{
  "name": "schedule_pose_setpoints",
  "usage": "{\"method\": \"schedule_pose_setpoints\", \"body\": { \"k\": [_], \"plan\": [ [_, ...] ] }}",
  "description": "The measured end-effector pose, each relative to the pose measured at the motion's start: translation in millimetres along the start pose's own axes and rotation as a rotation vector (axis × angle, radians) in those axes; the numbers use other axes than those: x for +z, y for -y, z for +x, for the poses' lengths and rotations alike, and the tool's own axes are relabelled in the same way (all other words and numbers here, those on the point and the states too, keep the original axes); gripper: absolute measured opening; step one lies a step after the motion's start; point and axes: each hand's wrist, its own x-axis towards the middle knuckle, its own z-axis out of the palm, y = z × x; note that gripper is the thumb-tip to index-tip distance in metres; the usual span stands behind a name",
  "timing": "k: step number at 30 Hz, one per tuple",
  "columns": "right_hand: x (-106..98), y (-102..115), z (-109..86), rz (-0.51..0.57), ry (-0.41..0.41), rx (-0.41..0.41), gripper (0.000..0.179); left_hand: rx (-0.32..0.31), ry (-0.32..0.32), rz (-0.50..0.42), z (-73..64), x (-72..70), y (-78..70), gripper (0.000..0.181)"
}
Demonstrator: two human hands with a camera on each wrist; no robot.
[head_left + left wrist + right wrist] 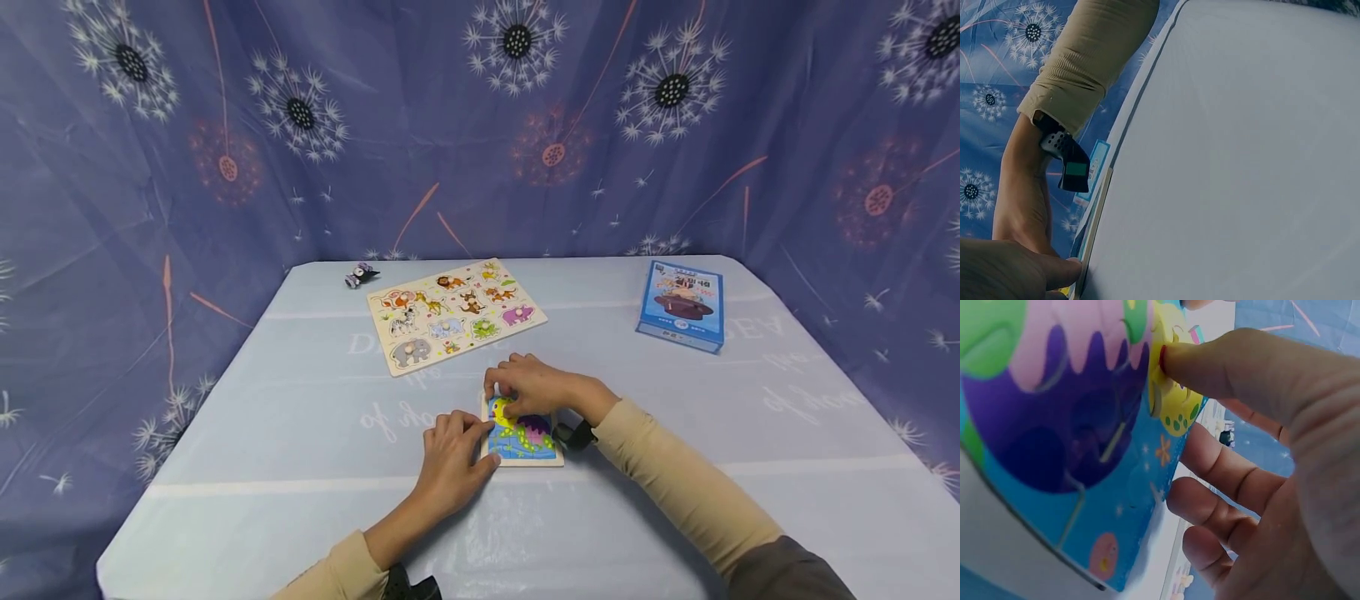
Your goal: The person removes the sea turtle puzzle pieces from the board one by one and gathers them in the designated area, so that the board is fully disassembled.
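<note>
A small jigsaw puzzle [525, 450] with a yellow-headed, purple-shelled cartoon animal on blue lies in a pale tray on the table. My right hand [536, 385] reaches over it from the right; in the right wrist view its thumb [1194, 367] presses the yellow head piece [1175, 409], and its other fingers curl at the board's edge. From the left, my left hand [453, 458] touches the tray's side with its index fingertip and thumb. The left wrist view shows the left thumb [1060, 273] against the tray's edge [1094, 228]. Part of the head is hidden under the right hand.
Behind the hands lies a wooden animal peg puzzle [457, 312]. A small dark and purple toy figure [362, 275] is at the back left. A blue box [682, 306] sits at the back right. A patterned curtain [450, 125] hangs around the table [247, 417].
</note>
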Motion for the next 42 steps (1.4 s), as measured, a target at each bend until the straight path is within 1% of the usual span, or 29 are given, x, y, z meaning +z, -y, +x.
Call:
{"method": "schedule_pose_setpoints", "body": {
  "k": [2, 6, 9, 16, 23, 26, 34, 37, 42],
  "plan": [
    [0.9, 0.4, -1.2, 0.013, -0.003, 0.018, 0.030, 0.001, -0.003, 0.001, 0.0, 0.0, -0.4, 0.043],
    [4.7, 1.7, -4.9, 0.061, -0.038, 0.090, 0.035, 0.004, -0.009, 0.009, 0.1, 0.0, -0.7, 0.042],
    [9.9, 4.6, -8.5, 0.076, -0.091, 0.147, 0.037, 0.005, -0.008, 0.011, 0.0, 0.1, -0.6, 0.042],
    [22.6, 14.8, -16.9, 0.060, -0.212, 0.235, 0.030, -0.001, -0.004, -0.011, -0.1, 1.5, 1.1, 0.042],
    [29.0, 20.4, -22.5, 0.003, -0.301, 0.259, 0.031, -0.009, -0.002, -0.012, -1.0, 1.5, 0.8, 0.042],
    [29.2, 22.5, -23.0, 0.001, -0.305, 0.273, 0.031, -0.012, 0.000, -0.012, -0.9, 1.5, 0.5, 0.042],
    [30.2, 23.6, -23.4, 0.009, -0.297, 0.280, 0.030, -0.016, 0.008, -0.012, -0.2, 2.1, 1.0, 0.042],
    [31.0, 23.0, -23.0, 0.014, -0.302, 0.265, 0.031, -0.015, 0.009, -0.016, -0.1, 1.9, 1.0, 0.042],
    [32.0, 21.5, -22.1, 0.030, -0.308, 0.213, 0.031, -0.013, 0.008, -0.016, -0.3, 1.5, 0.6, 0.042]
  ]
}}
